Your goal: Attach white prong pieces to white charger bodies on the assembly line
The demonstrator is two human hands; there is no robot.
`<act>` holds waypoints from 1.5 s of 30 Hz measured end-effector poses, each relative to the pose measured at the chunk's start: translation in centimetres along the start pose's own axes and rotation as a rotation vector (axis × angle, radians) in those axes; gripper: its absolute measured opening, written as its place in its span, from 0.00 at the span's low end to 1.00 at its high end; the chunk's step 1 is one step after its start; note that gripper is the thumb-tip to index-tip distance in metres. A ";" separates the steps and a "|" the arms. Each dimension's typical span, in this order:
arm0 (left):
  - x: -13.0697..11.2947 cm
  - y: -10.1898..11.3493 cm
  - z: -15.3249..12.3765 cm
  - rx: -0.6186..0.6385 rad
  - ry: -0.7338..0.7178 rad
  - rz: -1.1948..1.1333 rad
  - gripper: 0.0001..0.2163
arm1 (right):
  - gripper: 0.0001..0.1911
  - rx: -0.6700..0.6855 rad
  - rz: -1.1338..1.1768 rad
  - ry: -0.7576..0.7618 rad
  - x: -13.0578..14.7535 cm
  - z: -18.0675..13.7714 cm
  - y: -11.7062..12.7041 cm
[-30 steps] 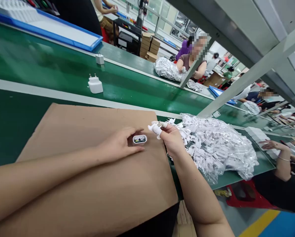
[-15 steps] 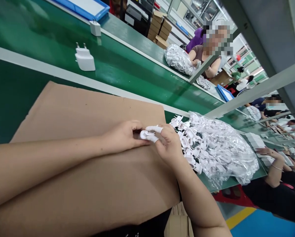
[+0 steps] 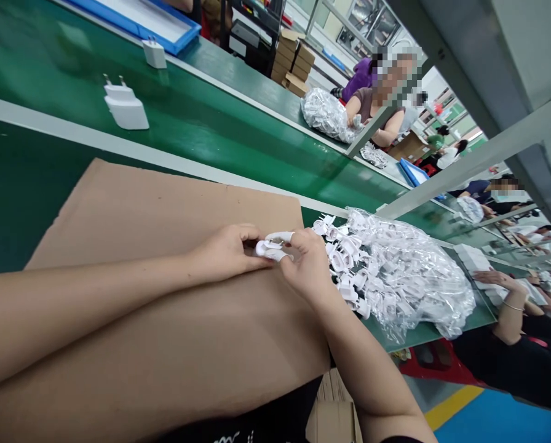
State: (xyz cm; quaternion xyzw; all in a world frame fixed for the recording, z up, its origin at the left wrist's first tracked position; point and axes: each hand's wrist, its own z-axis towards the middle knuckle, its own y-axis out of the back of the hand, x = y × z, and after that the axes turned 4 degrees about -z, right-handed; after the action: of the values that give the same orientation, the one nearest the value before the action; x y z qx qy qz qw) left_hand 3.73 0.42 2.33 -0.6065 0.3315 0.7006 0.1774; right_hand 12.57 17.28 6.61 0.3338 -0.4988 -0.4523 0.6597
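Observation:
My left hand point(image 3: 227, 251) and my right hand point(image 3: 303, 264) meet over a brown cardboard sheet point(image 3: 132, 221). Between their fingertips is a small white charger shell point(image 3: 265, 248). The left fingers wrap round it from the left. The right thumb and forefinger, in white finger cots, pinch a small white part against its end. Just right of my right hand lies a clear plastic bag of white plug parts point(image 3: 395, 277), with several parts spilling out at its left edge.
A white charger with two pins point(image 3: 124, 107) and another white charger point(image 3: 154, 53) sit on the green conveyor belt point(image 3: 202, 123) beyond the cardboard. A blue tray point(image 3: 155, 18) lies further back. Other people work across the belt and at right. A grey frame post point(image 3: 441, 178) slants overhead.
My right hand has come left from the bag to the shell in my left hand and now presses a white part onto it. The chargers on the belt have shifted left.

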 end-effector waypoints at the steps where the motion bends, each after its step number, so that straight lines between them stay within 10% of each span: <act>1: 0.0 0.0 0.0 0.004 0.001 -0.005 0.18 | 0.08 -0.011 -0.067 0.000 0.1 -0.1 0.0; 15: -1.8 2.3 0.0 0.338 -0.002 -0.089 0.21 | 0.07 -0.050 -0.053 -0.030 -0.8 -0.2 -1.2; 22: -0.2 0.2 -2.9 -0.077 -0.147 0.037 0.22 | 0.11 -0.062 0.330 -0.041 -1.2 -0.3 -1.7; 28: 0.9 -0.5 -3.0 -0.092 -0.119 0.092 0.19 | 0.08 -0.065 0.703 -0.192 -1.0 -0.5 -2.2; 38: 1.2 -0.7 -3.2 -0.078 -0.102 -0.024 0.25 | 0.14 -0.052 0.219 0.014 -1.3 -0.7 -1.3; 45: 1.5 -1.0 -3.1 -0.224 -0.157 -0.094 0.22 | 0.18 -0.005 0.820 -0.314 -1.5 0.0 -3.0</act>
State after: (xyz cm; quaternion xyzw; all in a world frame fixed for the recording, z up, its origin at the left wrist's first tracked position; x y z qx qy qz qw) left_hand 6.31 -1.18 0.48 -0.5807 0.2075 0.7694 0.1665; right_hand 11.66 17.59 3.41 0.0335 -0.6833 -0.1995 0.7016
